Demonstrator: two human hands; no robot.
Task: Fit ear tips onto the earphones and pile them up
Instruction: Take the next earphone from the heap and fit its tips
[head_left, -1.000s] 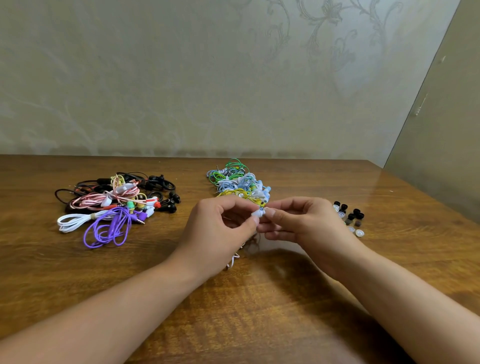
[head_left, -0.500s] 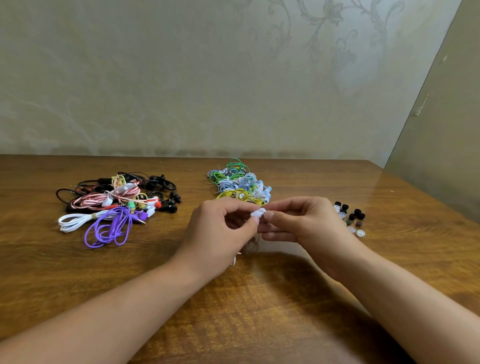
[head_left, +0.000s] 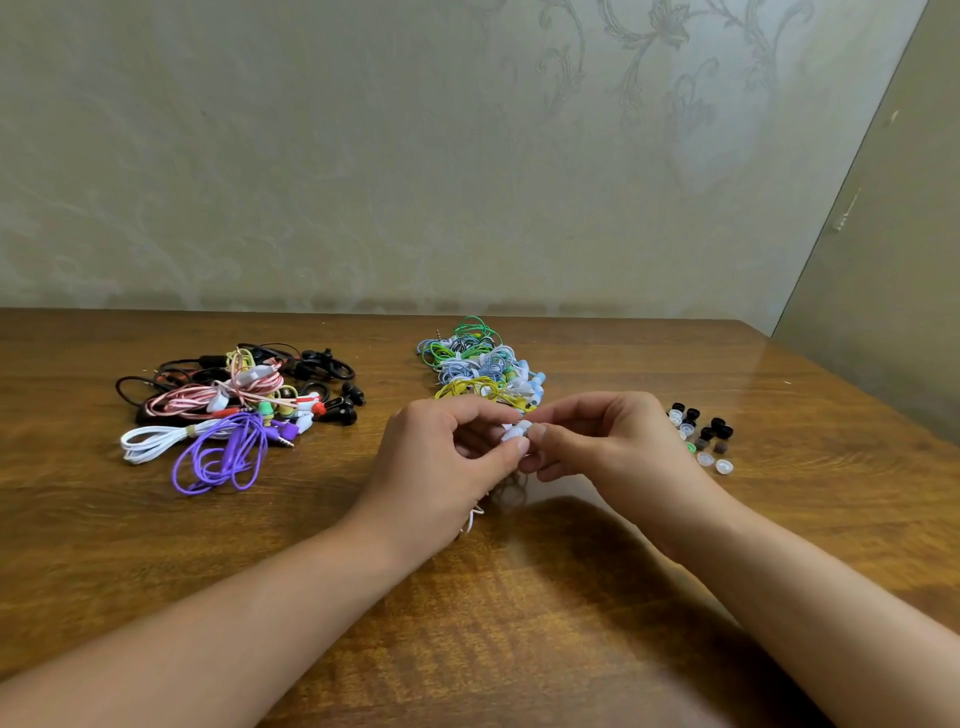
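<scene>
2 bare hands are meeting above the middle of the glossy brown wooden table (head_left: 519, 623) in the head view, the only view there is. The left hand (head_left: 441, 462) is pinching a small white plastic earbud (head_left: 515, 432) between its thumb and curled forefinger, and a thin white cable (head_left: 471, 517) is trailing down from under that palm toward the tabletop. The right hand (head_left: 618, 447) is bringing its thumb and forefinger together on the other end of the same earbud, with its remaining fingers curled loosely beneath; whether an ear tip is sitting between those fingertips is too small to tell.

Just beyond the hands, a bundled heap of green, light blue and yellow wired earphones (head_left: 483, 369) is lying on the table, its near edge partly hidden behind the knuckles. Well apart from it, to the left, a looser tangle of black, pink, white and purple wired earphones (head_left: 228, 410) is spreading over the wood, with a purple cable looping toward the near side and a coiled white one lying beside it.

Near the right hand, on its outer side, a small cluster of black and clear rubber ear tips (head_left: 701, 436) is sitting on the tabletop, with 1 green piece showing among them
</scene>
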